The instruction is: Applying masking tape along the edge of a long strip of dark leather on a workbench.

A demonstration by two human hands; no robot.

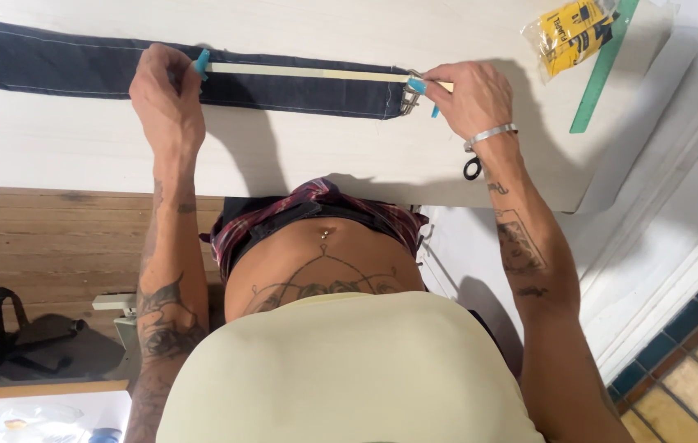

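Observation:
A long dark denim strip (70, 61) lies across the white table (283, 156), its right end carrying a metal buckle (409, 100). A pale tape measure (308, 72) with blue tips is stretched along the strip's upper edge. My left hand (167, 94) pins the tape's left blue end to the fabric. My right hand (470, 97) pinches the other blue end next to the buckle. A silver bracelet circles my right wrist.
A yellow plastic packet (570, 33) and a green ruler (605, 66) lie at the table's far right. Small black scissors (473, 168) rest near my right wrist. Wooden floor, a black tripod (4, 328) at left, tiled floor at right.

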